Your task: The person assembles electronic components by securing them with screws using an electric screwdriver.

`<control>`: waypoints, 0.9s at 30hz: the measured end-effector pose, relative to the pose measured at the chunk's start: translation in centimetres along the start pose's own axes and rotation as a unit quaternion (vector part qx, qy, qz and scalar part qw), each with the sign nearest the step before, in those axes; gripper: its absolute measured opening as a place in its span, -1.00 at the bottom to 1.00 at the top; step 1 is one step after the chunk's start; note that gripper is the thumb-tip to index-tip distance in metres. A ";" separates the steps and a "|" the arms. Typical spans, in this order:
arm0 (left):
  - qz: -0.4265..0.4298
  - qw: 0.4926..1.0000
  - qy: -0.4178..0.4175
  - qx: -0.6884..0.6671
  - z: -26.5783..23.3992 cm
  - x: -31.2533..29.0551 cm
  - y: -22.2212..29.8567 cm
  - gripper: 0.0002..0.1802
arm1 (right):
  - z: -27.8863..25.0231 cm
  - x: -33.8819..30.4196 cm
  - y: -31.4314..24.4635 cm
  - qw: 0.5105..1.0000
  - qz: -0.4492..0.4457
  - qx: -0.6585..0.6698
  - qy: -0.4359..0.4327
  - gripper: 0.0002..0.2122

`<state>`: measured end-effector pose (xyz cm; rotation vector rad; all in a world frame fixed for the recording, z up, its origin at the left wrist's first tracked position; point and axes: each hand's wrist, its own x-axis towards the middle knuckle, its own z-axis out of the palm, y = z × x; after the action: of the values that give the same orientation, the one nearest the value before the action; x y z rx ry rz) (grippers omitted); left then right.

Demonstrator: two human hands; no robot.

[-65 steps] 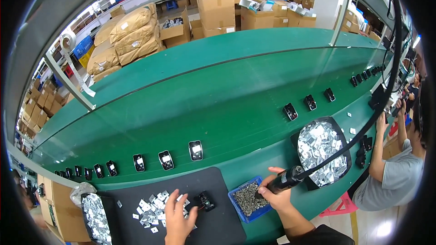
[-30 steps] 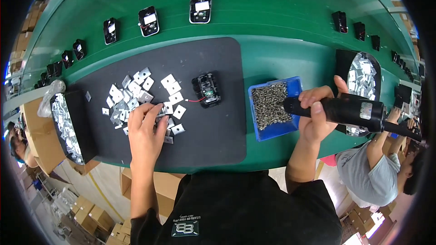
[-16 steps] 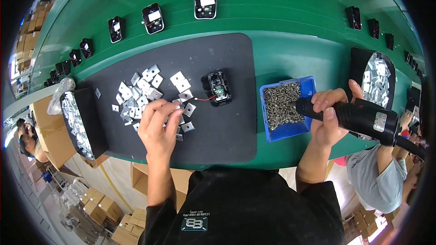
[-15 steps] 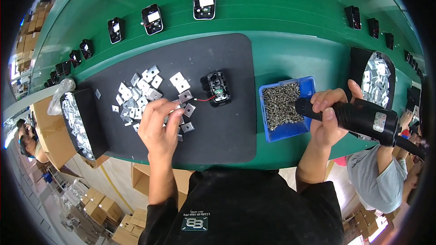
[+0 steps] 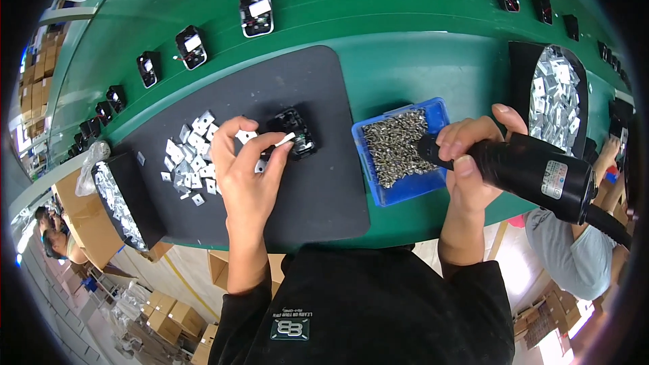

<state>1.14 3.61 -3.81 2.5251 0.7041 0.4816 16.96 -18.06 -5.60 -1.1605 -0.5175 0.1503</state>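
Note:
A small silver metal plate (image 5: 286, 138) is pinched between the thumb and forefinger of my left hand (image 5: 247, 172). That hand hovers at the near left side of an open black plastic housing (image 5: 301, 130) on the dark mat. Loose square plates with holes (image 5: 186, 159) lie in a pile left of the hand; some are hidden behind it. My right hand (image 5: 472, 162) is closed around a black electric screwdriver (image 5: 517, 169), its cable running off to the right. The tool's nose points left over screws (image 5: 399, 145) in a blue bin (image 5: 418, 193); its very tip is hard to make out.
Black boxes of metal plates stand at the left (image 5: 145, 196) and right (image 5: 519, 81). More housings (image 5: 257, 13) line the green conveyor beyond the mat (image 5: 324, 209). A co-worker's sleeve (image 5: 568, 250) shows at the right. Cartons (image 5: 162, 324) stand on the floor.
My left hand has moved from the plate pile to the housing, with a plate in its fingers. The right hand still holds the screwdriver over the screw bin. The whole view has shifted somewhat.

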 end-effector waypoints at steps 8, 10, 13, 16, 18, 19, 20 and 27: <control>-0.008 1.000 -0.026 -0.011 1.4 0.6 -0.7 -0.80 | -0.3 0.3 0.1 0.999 -0.014 0.006 -0.035 -0.36; -0.018 0.999 -0.009 -0.026 1.7 0.6 -0.7 -0.74 | -0.4 0.3 0.2 0.999 -0.017 0.004 -0.039 -0.36; -0.039 0.998 -0.007 -0.039 2.2 0.5 -0.9 -0.65 | -0.4 0.2 0.1 0.999 -0.013 0.007 -0.038 -0.36; -0.067 0.995 -0.028 -0.063 2.2 0.7 -0.5 -0.61 | -0.5 0.2 0.2 0.999 -0.013 0.009 -0.034 -0.36; -0.030 0.997 -0.051 -0.040 2.0 0.7 -1.0 -0.59 | -0.6 0.2 0.3 0.999 -0.018 0.006 -0.042 -0.37; 0.004 0.997 -0.075 -0.016 1.9 0.6 -1.2 -0.57 | -0.6 0.3 0.3 0.999 -0.017 0.005 -0.042 -0.37; 0.004 0.997 -0.076 -0.017 1.7 0.7 -1.2 -0.57 | -0.6 0.4 0.2 0.999 -0.018 0.003 -0.042 -0.37; -0.005 0.992 -0.073 -0.099 1.8 1.5 -0.7 -0.48 | -0.4 -0.1 -0.4 0.999 -0.024 0.029 -0.017 -0.36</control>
<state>2.83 4.36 -5.39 2.3425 0.5839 0.3410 17.01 -18.59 -5.35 -1.0895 -0.5669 0.1420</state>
